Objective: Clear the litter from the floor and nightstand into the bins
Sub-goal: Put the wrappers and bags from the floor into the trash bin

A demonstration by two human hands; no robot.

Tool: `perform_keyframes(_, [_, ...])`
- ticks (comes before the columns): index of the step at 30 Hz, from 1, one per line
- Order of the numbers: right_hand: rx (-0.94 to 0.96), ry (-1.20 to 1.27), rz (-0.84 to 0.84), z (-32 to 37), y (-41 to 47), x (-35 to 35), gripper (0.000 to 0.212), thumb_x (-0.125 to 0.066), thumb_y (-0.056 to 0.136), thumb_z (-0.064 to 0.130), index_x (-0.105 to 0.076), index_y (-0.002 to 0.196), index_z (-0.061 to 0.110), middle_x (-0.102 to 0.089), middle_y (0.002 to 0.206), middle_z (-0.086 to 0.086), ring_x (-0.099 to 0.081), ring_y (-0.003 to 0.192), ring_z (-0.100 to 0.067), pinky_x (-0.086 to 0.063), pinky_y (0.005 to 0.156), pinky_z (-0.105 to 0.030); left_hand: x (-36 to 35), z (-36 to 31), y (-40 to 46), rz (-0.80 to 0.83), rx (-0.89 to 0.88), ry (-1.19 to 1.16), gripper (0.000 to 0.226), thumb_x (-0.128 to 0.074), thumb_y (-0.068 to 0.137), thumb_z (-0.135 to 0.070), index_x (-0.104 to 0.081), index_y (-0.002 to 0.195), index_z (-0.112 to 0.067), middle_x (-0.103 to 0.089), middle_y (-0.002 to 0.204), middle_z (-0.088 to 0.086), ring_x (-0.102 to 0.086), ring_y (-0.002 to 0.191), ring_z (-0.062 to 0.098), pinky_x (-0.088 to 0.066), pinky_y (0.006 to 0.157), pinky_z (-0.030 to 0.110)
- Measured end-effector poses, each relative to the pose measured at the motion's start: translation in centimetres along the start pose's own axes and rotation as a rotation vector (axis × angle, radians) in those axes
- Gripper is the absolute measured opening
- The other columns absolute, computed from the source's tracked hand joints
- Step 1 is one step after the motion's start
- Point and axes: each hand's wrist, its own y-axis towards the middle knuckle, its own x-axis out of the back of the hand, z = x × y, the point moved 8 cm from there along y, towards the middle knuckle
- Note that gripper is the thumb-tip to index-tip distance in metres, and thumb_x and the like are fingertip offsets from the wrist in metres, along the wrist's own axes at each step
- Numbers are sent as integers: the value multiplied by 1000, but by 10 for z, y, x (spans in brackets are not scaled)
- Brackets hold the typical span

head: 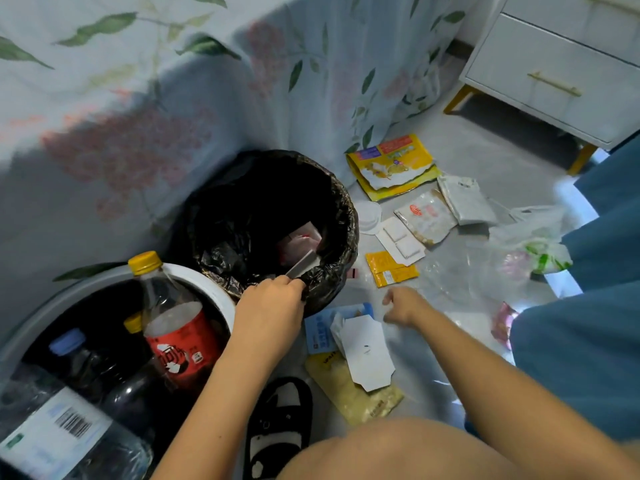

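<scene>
My left hand [272,301] pinches a thin grey strip of packaging [304,264] over the rim of the black-lined bin [341,216], which holds a pink wrapper [299,242]. My right hand [403,304] hovers with loosely curled fingers, holding nothing, just above the floor. Beneath and around it lie a folded white card [367,351], a blue packet [320,329], a pale yellow pouch [356,398] and a small yellow sachet [389,270]. Farther off lie a torn yellow bag [391,164], a white blister card [400,240] and other wrappers.
A white bin [211,285] at the lower left holds several plastic bottles, one with a red label [180,344]. A floral bedsheet [138,116] hangs behind both bins. The white nightstand [561,71] stands at the top right. A clear plastic bag [533,244] and blue fabric [588,341] lie at the right.
</scene>
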Motion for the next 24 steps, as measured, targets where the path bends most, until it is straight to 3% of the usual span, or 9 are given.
perform_keyframes(3, [-24, -7, 79, -7, -5, -44, 69, -75, 77, 32, -43, 137, 16, -47, 135, -12, -49, 123, -28, -42, 99, -33, -9, 0, 0, -17, 35, 5, 28, -43, 98, -22, -54, 123, -15, -60, 115, 4, -56, 105, 27, -39, 88, 38])
perform_keyframes(9, [-9, -12, -48, 0, -1, -77, 94, -75, 74, 39, -17, 148, 29, -36, 135, -10, -37, 126, -31, -42, 100, -41, -19, 2, 6, 7, 97, 41, 35, -43, 94, -10, -40, 128, -18, -48, 125, 1, -44, 116, 24, -27, 102, 40])
perform_keyframes(14, [-67, -20, -114, -21, 0, -86, 80, -73, 76, 41, -29, 142, 28, -35, 133, -5, -37, 124, -26, -42, 97, -35, -21, 4, 7, 26, 89, 50, 57, -60, 85, -9, -34, 135, -18, -43, 133, 0, -40, 123, 23, -25, 105, 40])
perform_keyframes(18, [-94, 6, -112, -26, -4, -93, 71, -77, 70, 45, -41, 127, 22, -44, 126, -5, -43, 119, -24, -44, 94, -33, -20, 4, 7, 11, 86, 55, 54, -55, 84, -5, -35, 132, -19, -44, 130, -1, -40, 121, 23, -25, 103, 38])
perform_keyframes(21, [-46, 209, -39, -25, -3, -91, 56, -80, 69, 38, -53, 114, 16, -59, 109, -3, -56, 108, -24, -46, 81, -32, -20, 3, 7, 5, 88, 52, 54, -55, 84, -4, -35, 132, -19, -43, 129, -2, -40, 120, 22, -24, 103, 38])
perform_keyframes(24, [40, 402, 24, -20, -2, -64, 37, -74, 79, 21, -63, 113, 11, -64, 102, -5, -61, 96, -20, -48, 78, -28, -18, 2, 7, 0, 80, 54, 55, -55, 84, -4, -34, 132, -19, -43, 129, -2, -40, 120, 22, -25, 103, 38])
